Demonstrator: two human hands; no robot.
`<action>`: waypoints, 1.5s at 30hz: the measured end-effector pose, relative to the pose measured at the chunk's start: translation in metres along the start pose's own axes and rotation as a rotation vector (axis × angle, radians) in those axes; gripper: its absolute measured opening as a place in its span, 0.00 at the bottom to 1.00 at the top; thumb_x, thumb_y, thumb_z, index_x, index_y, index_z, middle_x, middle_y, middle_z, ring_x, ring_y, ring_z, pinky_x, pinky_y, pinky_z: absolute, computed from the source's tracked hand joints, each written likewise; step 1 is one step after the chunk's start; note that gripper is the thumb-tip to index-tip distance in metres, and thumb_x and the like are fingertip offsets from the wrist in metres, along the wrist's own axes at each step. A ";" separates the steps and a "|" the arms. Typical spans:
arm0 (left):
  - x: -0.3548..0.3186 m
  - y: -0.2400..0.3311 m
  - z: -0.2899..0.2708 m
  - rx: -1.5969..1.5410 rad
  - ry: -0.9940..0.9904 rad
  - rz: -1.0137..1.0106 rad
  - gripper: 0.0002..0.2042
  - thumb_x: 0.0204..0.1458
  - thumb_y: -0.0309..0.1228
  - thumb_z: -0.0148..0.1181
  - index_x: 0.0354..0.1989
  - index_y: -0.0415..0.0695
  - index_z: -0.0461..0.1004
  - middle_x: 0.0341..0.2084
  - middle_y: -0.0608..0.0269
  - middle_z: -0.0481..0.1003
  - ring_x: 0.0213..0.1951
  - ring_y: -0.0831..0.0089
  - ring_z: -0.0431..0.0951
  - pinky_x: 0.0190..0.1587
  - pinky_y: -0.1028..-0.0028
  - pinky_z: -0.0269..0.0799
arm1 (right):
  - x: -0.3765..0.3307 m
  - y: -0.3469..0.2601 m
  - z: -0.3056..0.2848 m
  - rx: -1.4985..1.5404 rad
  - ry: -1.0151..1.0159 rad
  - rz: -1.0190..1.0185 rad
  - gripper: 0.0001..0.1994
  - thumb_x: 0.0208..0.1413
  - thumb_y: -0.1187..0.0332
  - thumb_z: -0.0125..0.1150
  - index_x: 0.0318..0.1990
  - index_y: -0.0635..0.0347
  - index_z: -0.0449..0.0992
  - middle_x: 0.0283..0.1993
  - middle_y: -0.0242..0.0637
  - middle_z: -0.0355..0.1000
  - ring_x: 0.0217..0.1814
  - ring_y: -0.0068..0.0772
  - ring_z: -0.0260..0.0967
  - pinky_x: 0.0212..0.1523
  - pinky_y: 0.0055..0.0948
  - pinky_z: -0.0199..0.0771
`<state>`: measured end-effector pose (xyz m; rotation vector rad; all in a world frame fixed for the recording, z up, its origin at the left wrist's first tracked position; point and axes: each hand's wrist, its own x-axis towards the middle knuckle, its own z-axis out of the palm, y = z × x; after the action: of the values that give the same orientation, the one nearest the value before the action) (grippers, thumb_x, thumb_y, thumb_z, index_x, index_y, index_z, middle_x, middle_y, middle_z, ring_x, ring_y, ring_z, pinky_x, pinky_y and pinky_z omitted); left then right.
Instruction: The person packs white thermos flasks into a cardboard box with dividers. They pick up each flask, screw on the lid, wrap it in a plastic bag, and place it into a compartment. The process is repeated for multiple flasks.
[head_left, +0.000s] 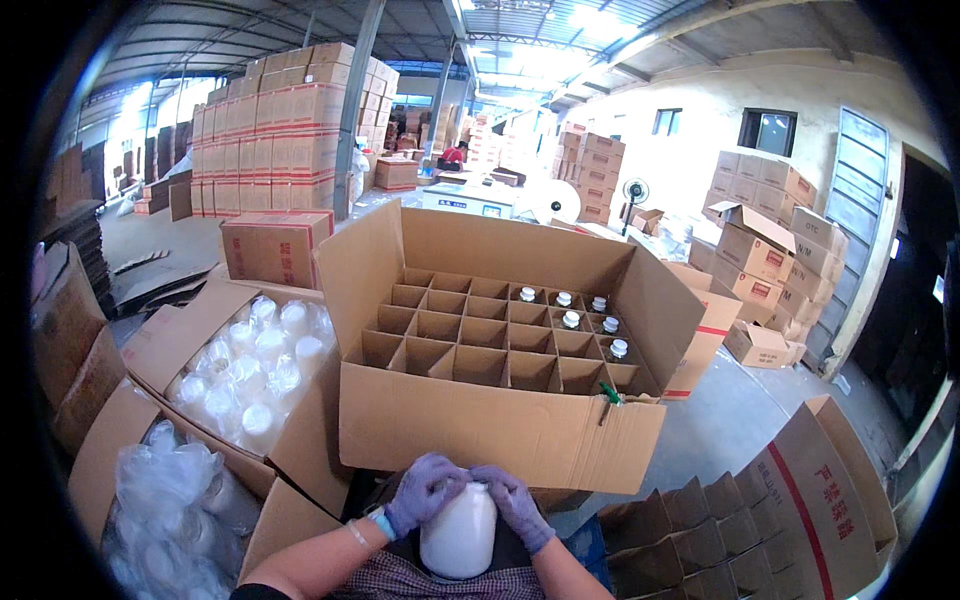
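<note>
Close to my body, a plain white bottle (458, 540) stands upright between my two hands, which wear purple-grey gloves. My left hand (430, 490) curls round its upper left side. From the right, my right hand (512, 508) closes on the top, fingers bent over the shoulder and neck; whatever lies under the fingertips is hidden. Just beyond my hands is an open cardboard carton (490, 425) split into cells by a cardboard divider (455, 360). Several white-capped bottles, one with its cap (571, 319) near the middle, sit in the cells at its right. The other visible cells hold nothing.
Left of the carton, an open box (290, 440) holds white bottles (262, 375) in clear plastic. Nearer me lies another box of plastic-wrapped goods (175, 500). A divided carton (800, 500) stands at lower right. A green item (610, 394) hangs on the middle carton's front edge.
</note>
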<state>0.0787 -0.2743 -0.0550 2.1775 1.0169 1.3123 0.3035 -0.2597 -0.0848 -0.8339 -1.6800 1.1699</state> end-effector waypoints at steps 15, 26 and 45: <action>0.011 -0.023 -0.007 -0.339 -0.006 -0.295 0.11 0.60 0.34 0.63 0.38 0.37 0.83 0.31 0.58 0.78 0.36 0.68 0.78 0.42 0.71 0.73 | 0.020 -0.008 0.007 -0.119 0.066 0.047 0.12 0.67 0.66 0.54 0.46 0.64 0.81 0.43 0.39 0.77 0.49 0.33 0.73 0.54 0.31 0.72; 0.017 0.091 -0.029 0.248 -0.134 -0.115 0.19 0.54 0.43 0.58 0.51 0.47 0.80 0.42 0.55 0.81 0.46 0.50 0.80 0.54 0.55 0.69 | 0.025 0.007 0.019 0.422 -0.093 0.189 0.19 0.70 0.62 0.42 0.51 0.63 0.80 0.54 0.45 0.77 0.63 0.41 0.70 0.65 0.35 0.66; -0.026 -0.062 0.000 0.380 -0.152 -0.188 0.19 0.52 0.42 0.62 0.51 0.51 0.77 0.42 0.51 0.78 0.49 0.54 0.77 0.51 0.61 0.74 | 0.028 -0.142 -0.026 -0.559 -0.701 -0.324 0.24 0.56 0.56 0.64 0.59 0.55 0.76 0.56 0.48 0.73 0.61 0.50 0.70 0.67 0.47 0.63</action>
<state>0.0473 -0.2531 -0.1106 2.3343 1.4636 0.9107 0.3123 -0.2719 0.0611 -0.4444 -2.6811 0.8063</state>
